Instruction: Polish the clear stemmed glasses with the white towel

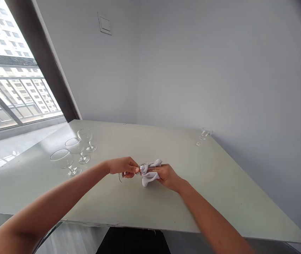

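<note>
Over the near middle of the table, my two hands meet at a clear stemmed glass (143, 168) held on its side. My left hand (125, 167) is closed around it, and a thin curve of its rim shows to the left below the fingers. From the right, my right hand (166, 175) is closed on a white cloth (148, 178), pressing it against the end of the glass between the hands. The fingers of the right hand are partly covered by the cloth. Folds of cloth stick out above and below them.
Three clear stemmed glasses (74, 145) stand upright in a row on the left of the pale table (219, 204). One more glass (204, 134) stands at the far right near the wall. A window with a railing (15, 91) is at the left.
</note>
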`<action>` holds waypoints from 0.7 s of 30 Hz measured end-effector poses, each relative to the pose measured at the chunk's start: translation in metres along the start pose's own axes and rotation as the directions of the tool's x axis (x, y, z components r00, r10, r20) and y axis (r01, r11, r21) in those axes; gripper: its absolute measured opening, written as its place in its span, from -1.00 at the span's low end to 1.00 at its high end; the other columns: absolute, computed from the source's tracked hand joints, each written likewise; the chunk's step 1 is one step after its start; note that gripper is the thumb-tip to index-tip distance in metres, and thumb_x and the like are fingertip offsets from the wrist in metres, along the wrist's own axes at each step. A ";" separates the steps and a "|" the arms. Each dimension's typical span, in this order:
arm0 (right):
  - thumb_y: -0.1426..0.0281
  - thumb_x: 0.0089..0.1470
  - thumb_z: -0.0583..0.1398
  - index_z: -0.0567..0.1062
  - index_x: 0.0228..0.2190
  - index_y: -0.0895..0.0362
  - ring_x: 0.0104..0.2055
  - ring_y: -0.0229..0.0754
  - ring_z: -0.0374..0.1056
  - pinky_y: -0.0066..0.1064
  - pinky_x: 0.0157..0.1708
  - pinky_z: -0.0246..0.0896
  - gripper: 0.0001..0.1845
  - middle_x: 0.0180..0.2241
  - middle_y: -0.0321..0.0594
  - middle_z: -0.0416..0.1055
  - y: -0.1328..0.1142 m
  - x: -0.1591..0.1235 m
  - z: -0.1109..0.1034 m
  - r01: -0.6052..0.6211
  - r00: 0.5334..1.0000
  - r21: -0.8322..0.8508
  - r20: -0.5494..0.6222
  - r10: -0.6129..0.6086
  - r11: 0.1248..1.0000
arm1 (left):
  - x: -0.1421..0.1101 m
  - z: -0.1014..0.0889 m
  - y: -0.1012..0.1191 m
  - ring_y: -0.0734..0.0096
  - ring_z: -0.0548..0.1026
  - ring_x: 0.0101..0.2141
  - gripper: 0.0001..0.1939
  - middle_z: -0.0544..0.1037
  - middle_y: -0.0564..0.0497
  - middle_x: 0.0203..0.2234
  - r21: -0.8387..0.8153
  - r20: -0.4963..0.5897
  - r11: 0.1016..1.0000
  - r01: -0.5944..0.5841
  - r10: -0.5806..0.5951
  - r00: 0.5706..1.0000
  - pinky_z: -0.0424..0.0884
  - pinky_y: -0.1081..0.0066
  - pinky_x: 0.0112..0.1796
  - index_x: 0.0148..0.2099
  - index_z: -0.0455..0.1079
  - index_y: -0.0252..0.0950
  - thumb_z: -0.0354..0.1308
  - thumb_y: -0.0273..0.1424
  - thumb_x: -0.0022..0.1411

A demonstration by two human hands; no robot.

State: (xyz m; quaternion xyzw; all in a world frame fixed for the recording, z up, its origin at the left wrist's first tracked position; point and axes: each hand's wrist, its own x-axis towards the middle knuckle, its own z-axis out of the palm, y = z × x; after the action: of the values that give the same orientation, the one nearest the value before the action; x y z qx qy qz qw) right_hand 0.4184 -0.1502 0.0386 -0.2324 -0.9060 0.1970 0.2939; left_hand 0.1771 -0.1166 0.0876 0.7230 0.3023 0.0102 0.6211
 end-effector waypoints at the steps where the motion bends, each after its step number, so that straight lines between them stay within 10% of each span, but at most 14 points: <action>1: 0.54 0.08 0.04 0.43 -0.10 -0.03 -0.07 -0.18 0.35 -0.36 -0.15 0.25 -0.61 -0.14 -0.31 0.46 0.001 -0.001 -0.001 0.012 1.000 -0.029 -0.015 -0.012 1.000 | -0.002 0.001 -0.001 0.56 0.10 -0.61 -0.66 0.18 0.13 -0.69 -0.025 0.006 1.000 0.010 -0.010 1.000 -0.01 0.50 -0.57 -0.41 0.34 -0.31 0.09 -0.10 0.06; 7: 0.61 0.04 0.01 0.40 -0.06 -0.03 -0.03 -0.21 0.33 -0.36 -0.08 0.25 -0.52 -0.09 -0.31 0.43 0.013 -0.010 -0.023 -0.059 0.975 -0.127 -0.218 0.031 0.990 | -0.011 -0.004 -0.003 0.57 0.16 -0.58 -0.66 0.22 0.13 -0.64 0.039 -0.236 0.993 0.108 -0.095 0.967 0.08 0.51 -0.53 -0.22 0.40 -0.29 0.13 -0.17 0.02; 14: 0.49 0.08 0.05 0.34 0.00 -0.05 -0.03 -0.09 0.27 -0.16 -0.03 0.11 -0.56 0.01 -0.28 0.33 -0.015 -0.003 -0.035 -0.093 0.960 -0.347 -0.279 -0.009 0.933 | -0.009 0.005 -0.009 0.46 0.32 -0.55 -0.71 0.42 0.07 -0.58 0.397 -0.723 0.827 0.398 0.015 0.691 0.12 0.49 -0.55 -0.26 0.42 -0.20 0.06 -0.17 0.04; 18: 0.26 0.05 0.13 0.31 0.03 0.01 0.07 0.09 0.11 0.03 0.09 -0.18 -0.53 0.08 -0.20 0.25 -0.042 0.021 -0.009 -0.032 0.989 -0.466 -0.143 -0.039 0.884 | 0.002 0.030 -0.006 0.39 0.35 -0.57 -0.75 0.40 -0.01 -0.65 0.670 -0.688 0.596 0.442 0.277 0.671 0.12 0.45 -0.53 -0.46 0.40 -0.27 0.04 -0.23 0.10; 21: 0.26 0.11 0.05 0.37 -0.03 0.08 -0.03 0.03 0.20 -0.06 -0.02 0.01 -0.61 0.00 -0.12 0.32 -0.042 0.036 -0.001 -0.139 0.974 -0.313 -0.214 0.073 0.939 | 0.006 0.044 -0.004 0.32 0.38 -0.54 -0.73 0.43 -0.08 -0.62 0.810 -0.579 0.402 0.426 0.439 0.687 0.16 0.40 -0.47 -0.46 0.38 -0.33 -0.03 -0.31 0.18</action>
State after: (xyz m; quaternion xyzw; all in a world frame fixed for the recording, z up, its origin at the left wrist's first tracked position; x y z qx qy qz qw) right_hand 0.3802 -0.1645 0.0760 -0.3450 -0.8781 0.0359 0.3295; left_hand 0.1972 -0.1536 0.0716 0.8705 0.4711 0.1309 -0.0566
